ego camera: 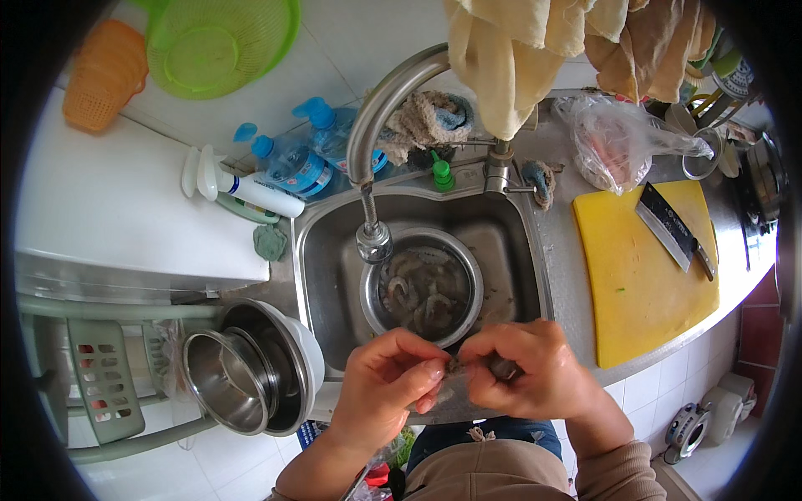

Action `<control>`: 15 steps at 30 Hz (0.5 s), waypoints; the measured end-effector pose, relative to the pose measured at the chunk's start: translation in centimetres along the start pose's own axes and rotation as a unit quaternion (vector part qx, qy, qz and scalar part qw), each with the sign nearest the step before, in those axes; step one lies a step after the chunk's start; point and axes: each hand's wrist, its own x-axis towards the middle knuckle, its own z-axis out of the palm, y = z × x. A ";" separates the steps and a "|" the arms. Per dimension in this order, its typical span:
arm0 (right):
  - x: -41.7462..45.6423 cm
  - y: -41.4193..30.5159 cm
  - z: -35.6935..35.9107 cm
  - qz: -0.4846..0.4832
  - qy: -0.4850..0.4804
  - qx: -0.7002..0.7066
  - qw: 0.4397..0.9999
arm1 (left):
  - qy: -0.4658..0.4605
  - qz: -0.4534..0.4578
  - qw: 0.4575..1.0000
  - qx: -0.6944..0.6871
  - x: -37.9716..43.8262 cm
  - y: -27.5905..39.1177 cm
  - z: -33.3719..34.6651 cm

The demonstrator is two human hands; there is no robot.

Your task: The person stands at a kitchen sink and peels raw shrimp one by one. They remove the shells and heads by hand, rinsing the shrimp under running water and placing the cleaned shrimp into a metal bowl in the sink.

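A metal bowl (477, 275) with raw shrimp (429, 291) in murky water stands in the stainless steel sink (507, 232). Close to the bowl's near rim, my left hand (398, 385) and my right hand (526, 369) meet at the fingertips. Both pinch a small dark greyish piece (453, 366), which looks like a shrimp, though the fingers hide most of it. Something dark and rounded also shows inside the curled fingers of my right hand; I cannot tell what it is. The faucet's spray head (374, 243) hangs over the bowl's far left rim.
On the right counter a cleaver (670, 228) lies on a yellow cutting board (645, 300), with a clear plastic bag (611, 144) behind it. Stacked metal bowls (229, 382) stand left of the sink. Pump bottles (294, 166) line the back, and cloths (507, 69) hang above the faucet.
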 end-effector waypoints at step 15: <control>-0.5 0.5 1.2 -0.024 0.021 0.017 0.999 | 0.023 -0.026 0.998 -0.058 -0.4 -0.5 0.1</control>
